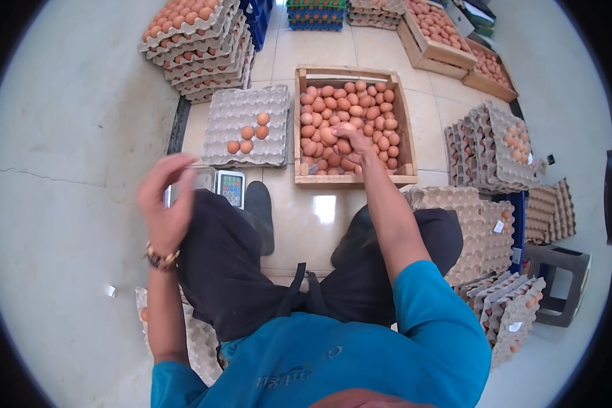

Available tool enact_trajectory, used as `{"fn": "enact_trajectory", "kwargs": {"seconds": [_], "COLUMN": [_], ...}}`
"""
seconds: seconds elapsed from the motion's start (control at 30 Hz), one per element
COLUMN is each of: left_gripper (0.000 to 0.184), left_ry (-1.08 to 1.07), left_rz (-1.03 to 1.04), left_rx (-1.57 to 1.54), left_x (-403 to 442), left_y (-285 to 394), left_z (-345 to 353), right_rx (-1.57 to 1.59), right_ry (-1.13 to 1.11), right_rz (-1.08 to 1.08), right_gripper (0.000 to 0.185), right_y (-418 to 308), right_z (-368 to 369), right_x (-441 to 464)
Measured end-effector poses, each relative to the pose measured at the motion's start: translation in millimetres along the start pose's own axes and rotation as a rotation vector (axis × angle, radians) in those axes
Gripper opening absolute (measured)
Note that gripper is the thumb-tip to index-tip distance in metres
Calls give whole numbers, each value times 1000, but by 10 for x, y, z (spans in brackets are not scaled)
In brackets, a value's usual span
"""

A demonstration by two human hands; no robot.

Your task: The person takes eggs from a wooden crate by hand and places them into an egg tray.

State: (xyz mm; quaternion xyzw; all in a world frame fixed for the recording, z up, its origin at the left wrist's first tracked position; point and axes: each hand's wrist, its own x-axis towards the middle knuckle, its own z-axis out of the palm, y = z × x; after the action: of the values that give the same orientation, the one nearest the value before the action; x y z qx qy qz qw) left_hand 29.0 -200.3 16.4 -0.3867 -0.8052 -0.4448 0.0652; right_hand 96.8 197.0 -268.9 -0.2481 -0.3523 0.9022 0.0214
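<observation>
A wooden crate (302, 122) full of brown eggs stands on the floor in front of me. My right hand (352, 141) is over the eggs in it, fingers wrapped round a brown egg (344, 146). My left hand (168, 197) is raised above my left knee, beside a digital scale (231, 188); its fingers are apart and nothing shows between them. Left of the crate lies a stack of grey egg trays (217, 122); the top tray holds several brown eggs (247, 132).
Tall stacks of filled egg trays stand at the back left (214, 54) and on the right (479, 153). More egg crates (432, 54) sit at the back right. Near my right knee are brown trays (486, 238) and a grey stool (578, 272).
</observation>
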Motion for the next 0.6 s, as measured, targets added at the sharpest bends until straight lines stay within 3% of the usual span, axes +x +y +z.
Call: {"fn": "enact_trajectory", "kwargs": {"seconds": [0.07, 0.13, 0.2, 0.27, 0.4, 0.53, 0.57, 0.6], "left_gripper": [29, 38, 45, 48, 54, 53, 43, 43], "left_ry": [-269, -407, -340, -329, -358, -423, -398, -437], "left_rz": [-36, 95, 274, 294, 364, 98, 79, -86], "left_rx": [-172, -125, -97, -104, -144, -553, -663, -885], "left_x": [375, 630, 824, 974, 1245, 1275, 1268, 1296], "left_y": [242, 209, 51, 31, 164, 110, 75, 21], "left_z": [337, 709, 1124, 1368, 1425, 1439, 1466, 1468], "right_rx": [21, 38, 28, 24, -30, -60, -62, -59], "right_ry": [-47, -95, -203, -291, -252, -270, -241, -241], "right_rz": [-52, -107, -144, -202, -176, -166, -202, -214], "right_gripper": [31, 31, 30, 30, 30, 27, 24, 23], "right_y": [-316, -569, -711, -878, -1092, -1289, -1307, -1333], "right_z": [405, 773, 947, 1302, 1760, 1751, 1765, 1813], "right_x": [-259, -481, -459, -664, -955, -1113, -1158, -1232]}}
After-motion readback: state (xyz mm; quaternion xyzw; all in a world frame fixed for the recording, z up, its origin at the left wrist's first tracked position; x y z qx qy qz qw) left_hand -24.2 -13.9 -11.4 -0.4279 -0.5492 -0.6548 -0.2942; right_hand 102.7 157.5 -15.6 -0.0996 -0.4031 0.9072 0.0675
